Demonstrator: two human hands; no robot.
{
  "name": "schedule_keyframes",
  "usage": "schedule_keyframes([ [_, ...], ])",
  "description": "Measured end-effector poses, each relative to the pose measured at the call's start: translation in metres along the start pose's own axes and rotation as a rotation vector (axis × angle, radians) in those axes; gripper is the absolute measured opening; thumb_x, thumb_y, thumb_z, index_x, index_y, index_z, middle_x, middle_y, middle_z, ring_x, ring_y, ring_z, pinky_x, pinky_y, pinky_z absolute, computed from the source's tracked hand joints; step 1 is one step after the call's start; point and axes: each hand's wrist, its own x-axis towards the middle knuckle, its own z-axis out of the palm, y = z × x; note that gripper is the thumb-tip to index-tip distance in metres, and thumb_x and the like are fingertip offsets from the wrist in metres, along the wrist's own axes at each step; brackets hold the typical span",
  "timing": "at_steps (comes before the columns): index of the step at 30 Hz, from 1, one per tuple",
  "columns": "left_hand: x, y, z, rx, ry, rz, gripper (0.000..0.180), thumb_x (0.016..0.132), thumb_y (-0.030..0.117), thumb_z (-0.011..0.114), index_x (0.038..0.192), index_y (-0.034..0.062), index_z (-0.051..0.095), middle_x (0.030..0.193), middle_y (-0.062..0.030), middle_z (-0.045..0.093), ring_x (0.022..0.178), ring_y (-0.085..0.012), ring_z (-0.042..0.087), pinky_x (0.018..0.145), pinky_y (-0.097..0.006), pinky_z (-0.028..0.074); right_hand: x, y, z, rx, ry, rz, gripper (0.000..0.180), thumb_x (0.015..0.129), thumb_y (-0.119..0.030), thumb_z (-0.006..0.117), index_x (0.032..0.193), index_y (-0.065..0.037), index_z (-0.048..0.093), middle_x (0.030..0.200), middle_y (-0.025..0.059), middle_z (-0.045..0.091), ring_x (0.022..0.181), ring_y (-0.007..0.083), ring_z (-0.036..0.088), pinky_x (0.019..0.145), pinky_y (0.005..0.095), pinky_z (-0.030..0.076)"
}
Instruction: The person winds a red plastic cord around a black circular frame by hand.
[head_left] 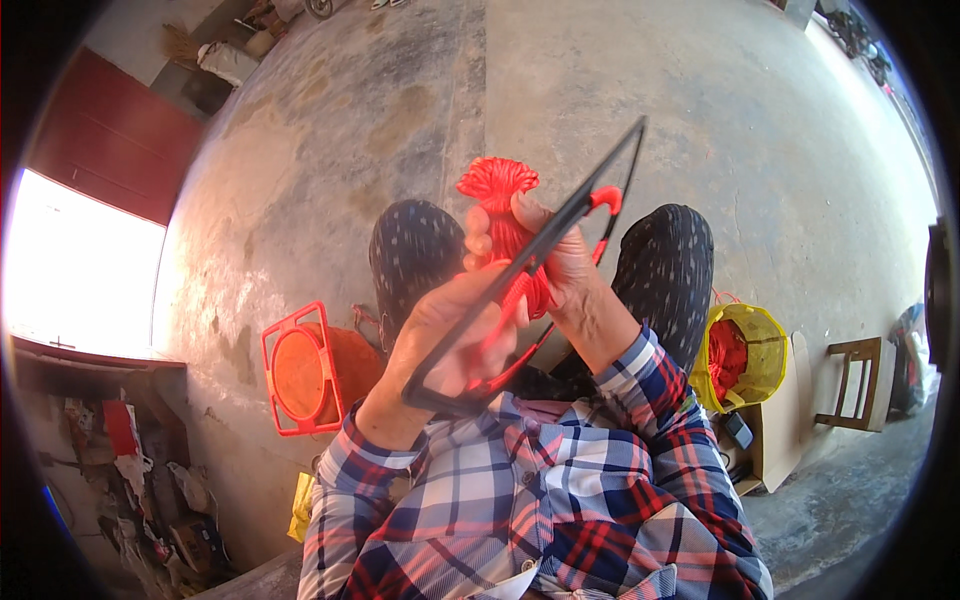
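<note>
My left hand (445, 335) grips the near end of a long, narrow black frame (560, 225) that slants up and to the right over my lap. My right hand (545, 255) is closed around a bundle of red cord (497, 185), whose fanned top sticks out above my fingers. Red cord also runs along the inside of the frame, with a red loop (606, 195) near its far end. Both hands are close together above my knees in dark spotted trousers.
A red square frame with an orange disc (300, 370) lies on the concrete floor to my left. A yellow mesh basket with red cord (742, 355) stands to my right, beside a cardboard box (775, 430) and a small wooden stool (855, 380). Clutter lies at the lower left.
</note>
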Motion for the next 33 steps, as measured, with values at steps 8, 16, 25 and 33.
schedule_keyframes([
  [8,0.005,0.001,0.008,-0.728,-0.208,-0.218,0.049,0.097,0.040,0.042,0.123,-0.0001,0.048,0.097,-0.0214,0.058,0.082,-0.0300,0.059,0.057,-0.034,0.049,0.014,-0.031,0.033,-0.803,-0.436,0.052,0.032,0.080,-0.017,0.074,0.103,0.004,0.069,0.119,0.0157,0.061,0.114,0.0235,0.056,0.095,0.0335,0.043],
  [16,0.004,-0.008,-0.007,-0.428,0.092,-0.027,0.071,0.070,0.025,0.069,0.130,-0.0041,0.045,0.096,-0.0164,0.056,0.069,-0.0216,0.054,0.058,-0.028,0.043,0.007,-0.007,0.020,-0.832,0.307,-0.211,0.034,0.089,-0.023,0.064,0.113,0.000,0.061,0.104,0.0047,0.065,0.094,0.0128,0.059,0.082,0.0257,0.048],
  [25,0.000,-0.001,-0.016,-0.217,0.240,0.096,0.070,0.069,-0.006,0.069,0.133,0.0086,0.047,0.093,-0.0056,0.060,0.063,-0.0106,0.052,0.044,-0.020,0.034,-0.046,0.032,0.018,-0.570,0.245,-0.198,0.059,0.070,0.012,0.068,0.124,-0.005,0.050,0.121,0.0076,0.056,0.111,0.0152,0.055,0.088,0.0255,0.047],
  [33,0.003,0.001,-0.039,-0.088,0.104,0.174,0.064,0.080,0.010,0.071,0.139,0.0111,0.047,0.093,-0.0075,0.057,0.060,-0.0096,0.049,0.041,-0.018,0.030,-0.055,-0.019,0.051,-0.466,-0.012,-0.511,0.051,0.083,-0.026,0.063,0.125,-0.001,0.048,0.127,0.0226,0.053,0.119,0.0344,0.053,0.105,0.0464,0.037],
])
